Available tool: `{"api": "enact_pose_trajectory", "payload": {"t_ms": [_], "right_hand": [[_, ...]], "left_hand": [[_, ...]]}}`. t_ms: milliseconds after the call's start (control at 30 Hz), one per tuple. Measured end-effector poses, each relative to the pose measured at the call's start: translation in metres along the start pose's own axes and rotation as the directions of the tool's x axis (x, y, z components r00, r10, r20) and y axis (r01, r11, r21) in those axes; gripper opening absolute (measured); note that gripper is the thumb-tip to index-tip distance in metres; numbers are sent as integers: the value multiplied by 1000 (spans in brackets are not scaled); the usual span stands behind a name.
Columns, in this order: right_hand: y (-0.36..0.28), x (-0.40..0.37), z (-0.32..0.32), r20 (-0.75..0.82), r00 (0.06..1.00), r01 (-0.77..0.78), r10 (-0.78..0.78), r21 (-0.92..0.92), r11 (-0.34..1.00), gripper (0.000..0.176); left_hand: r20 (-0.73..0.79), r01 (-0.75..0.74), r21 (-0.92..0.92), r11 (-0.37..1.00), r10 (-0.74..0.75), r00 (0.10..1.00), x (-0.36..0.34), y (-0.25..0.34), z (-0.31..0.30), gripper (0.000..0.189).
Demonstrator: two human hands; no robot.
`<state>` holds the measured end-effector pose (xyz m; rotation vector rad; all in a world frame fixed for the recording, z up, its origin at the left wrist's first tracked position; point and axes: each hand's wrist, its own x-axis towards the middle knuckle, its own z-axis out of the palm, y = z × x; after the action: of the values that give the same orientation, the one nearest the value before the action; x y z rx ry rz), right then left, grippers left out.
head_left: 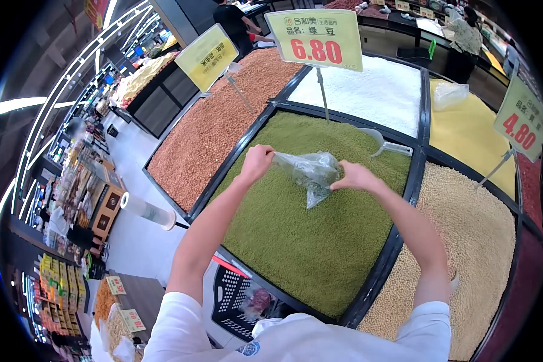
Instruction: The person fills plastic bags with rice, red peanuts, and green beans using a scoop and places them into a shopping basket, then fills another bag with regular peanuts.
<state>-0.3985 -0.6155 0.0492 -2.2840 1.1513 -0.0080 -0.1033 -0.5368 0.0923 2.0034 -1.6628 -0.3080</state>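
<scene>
A clear plastic bag (315, 171) is stretched between my two hands, above a bin heaped with green mung beans (301, 241). My left hand (259, 161) pinches the bag's left corner. At its right side, my right hand (355, 176) grips the bag with thumb and fingers. The bag looks crumpled, and I see no beans inside it. A clear plastic scoop (381, 145) with a pale handle lies on the beans at the bin's upper right, apart from both hands.
Neighbouring bins hold reddish peanuts (223, 120), white grains (368, 90), yellow grains (470, 133) and soybeans (464, 223). A price sign (314, 39) stands on a metal post behind the mung beans. A black basket (232, 301) sits below the front edge. A bag roll (148, 211) is at left.
</scene>
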Motion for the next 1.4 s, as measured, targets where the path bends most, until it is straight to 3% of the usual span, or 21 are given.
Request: {"api": "enact_pose_trajectory", "payload": {"t_ms": [33,100,133,233,333,433,500,600,667,733,833,900,967,1067,1200,1300,1400], "right_hand": [[4,2,24,-98,995,24,-21,28,999,74],[-6,0,44,-126,981,-137,150,108,985,66],[-2,2,58,-282,955,-49,93,161,986,43],[4,13,58,-211,954,-84,212,489,868,26],[-1,11,37,-440,893,40,90,277,960,24],[-16,8,-15,-401,904,-38,152,278,960,25],[-18,14,-43,-452,881,-10,143,283,959,26],[-69,1,-80,-396,859,-99,325,494,864,23],[-64,23,-69,-358,864,-20,354,680,733,20],[-66,36,-58,-332,863,46,380,801,597,18],[-64,43,-52,-336,870,47,362,786,617,23],[-57,44,-61,-314,894,37,320,762,646,26],[-57,38,-76,-298,918,5,262,669,744,21],[-59,35,-91,-324,920,-48,220,464,884,21],[-54,32,-108,-352,918,-53,181,344,937,27],[-55,20,-104,-279,943,31,183,619,784,32],[-40,14,-85,-347,936,226,-57,469,854,37]], "left_hand": [[-27,-22,8,1000,22,999,2,2,1,19],[-77,-65,16,998,67,995,4,9,4,19],[-86,-83,38,996,86,993,5,9,6,19],[-101,-164,57,985,169,980,13,10,3,19],[-84,-250,4,968,250,965,20,-1,-6,19],[-39,-295,-20,955,294,955,36,-15,-18,19],[3,-290,-64,955,291,957,41,-14,-35,18],[-10,-375,-66,925,376,927,46,-17,-46,19],[-16,-426,-86,901,426,905,48,-21,-47,18],[29,-360,-127,924,366,930,48,-21,-50,18],[74,-258,-192,947,276,958,49,-29,-47,18],[95,-272,-196,942,294,951,51,-35,-49,18],[146,-202,-257,945,245,959,47,-35,-55,19],[147,-252,-174,952,278,949,38,-31,-62,16],[135,-252,-160,954,274,952,31,-17,-70,15],[170,-227,-71,971,236,957,31,-5,-75,18],[149,-256,33,966,249,957,28,0,-72,18]]}}
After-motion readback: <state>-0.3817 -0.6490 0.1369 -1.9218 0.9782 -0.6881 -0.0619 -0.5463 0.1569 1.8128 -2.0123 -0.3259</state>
